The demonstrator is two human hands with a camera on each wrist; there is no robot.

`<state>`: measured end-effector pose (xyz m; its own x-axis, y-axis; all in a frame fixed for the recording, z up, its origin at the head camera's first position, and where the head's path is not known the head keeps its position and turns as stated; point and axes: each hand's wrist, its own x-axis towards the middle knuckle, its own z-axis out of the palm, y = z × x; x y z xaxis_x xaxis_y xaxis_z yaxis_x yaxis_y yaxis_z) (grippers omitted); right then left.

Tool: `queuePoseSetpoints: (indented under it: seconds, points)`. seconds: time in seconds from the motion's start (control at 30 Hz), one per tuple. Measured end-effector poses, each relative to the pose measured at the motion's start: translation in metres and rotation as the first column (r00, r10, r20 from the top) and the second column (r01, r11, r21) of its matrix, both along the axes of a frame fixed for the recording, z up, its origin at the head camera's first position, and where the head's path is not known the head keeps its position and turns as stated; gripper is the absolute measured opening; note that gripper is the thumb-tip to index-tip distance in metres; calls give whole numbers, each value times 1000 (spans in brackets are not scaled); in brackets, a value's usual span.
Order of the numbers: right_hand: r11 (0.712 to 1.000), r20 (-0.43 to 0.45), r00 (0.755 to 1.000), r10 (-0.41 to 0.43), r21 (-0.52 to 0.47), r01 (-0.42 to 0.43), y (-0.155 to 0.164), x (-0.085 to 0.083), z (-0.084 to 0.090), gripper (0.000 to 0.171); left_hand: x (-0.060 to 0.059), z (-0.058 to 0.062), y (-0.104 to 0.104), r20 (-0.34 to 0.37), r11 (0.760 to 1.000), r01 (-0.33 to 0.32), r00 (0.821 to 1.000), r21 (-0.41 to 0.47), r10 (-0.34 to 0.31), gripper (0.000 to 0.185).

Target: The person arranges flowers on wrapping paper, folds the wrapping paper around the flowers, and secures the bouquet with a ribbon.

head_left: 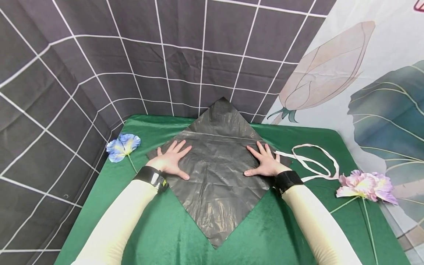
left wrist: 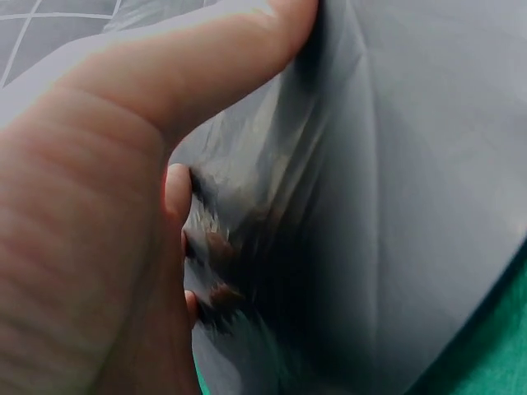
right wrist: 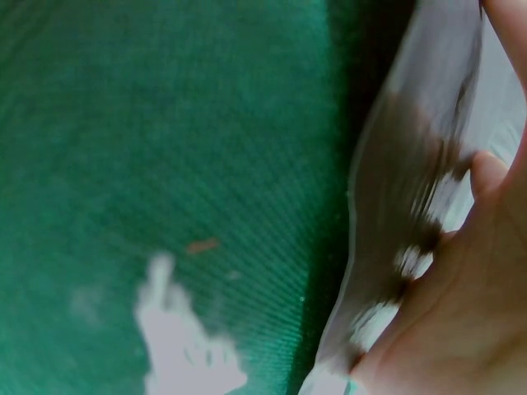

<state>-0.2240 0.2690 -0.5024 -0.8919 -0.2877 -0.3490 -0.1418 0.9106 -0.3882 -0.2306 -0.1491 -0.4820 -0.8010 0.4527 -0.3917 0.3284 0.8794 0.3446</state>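
Observation:
A black plastic sheet, perhaps a flattened bag (head_left: 215,173), lies as a diamond on the green cloth, its far corner reaching up against the grid-patterned backdrop. Fingers spread, my left hand (head_left: 170,160) rests flat on its left part. My right hand (head_left: 265,162) presses on the right part in the same way, palm down. In the left wrist view the thumb and fingertips of the left hand (left wrist: 107,189) touch the dark plastic (left wrist: 387,164). The right wrist view shows the right hand (right wrist: 461,304) along the sheet's edge (right wrist: 387,181).
A white strap (head_left: 318,162) lies looped beside my right hand. On the far left is a blue artificial flower (head_left: 123,147); a pink one (head_left: 366,185) lies at the right edge. Behind the green tabletop (head_left: 159,235) stands a dark gridded cloth (head_left: 185,62).

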Motion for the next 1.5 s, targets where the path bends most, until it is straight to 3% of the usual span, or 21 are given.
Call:
queuePoseSetpoints:
  seconds: [0.27,0.43,0.57,0.67,0.73,0.9,1.2,1.5]
  points:
    - [1000,-23,1000,-12,3,12,1,3,1,116,-3,5,6,18,1000,-9,1000,-14,9,126]
    - [1000,-42,999,-7,14,7,-1,4,1,115,-4,14,10,40,999,-3,999,-43,5,120]
    - [1000,-36,999,-5,12,6,-3,4,2,114,-2,20,20,-12,999,1,1000,-41,-2,111]
    - [1000,-35,999,-4,14,4,-4,4,2,114,0,18,30,-80,999,3,997,-32,-6,112]
    - [1000,-33,999,-6,14,6,-4,3,2,115,1,15,36,-89,1000,-11,996,-21,9,115]
    - [1000,-27,1000,-13,11,13,-3,4,0,115,6,15,49,-48,998,-67,997,-13,66,121]
    - [1000,-30,999,-17,12,18,-2,2,1,116,12,14,63,-4,990,-79,997,-120,79,117]
    - [999,-28,999,-18,26,19,-1,2,-3,117,11,14,67,44,984,-121,991,-133,128,119]
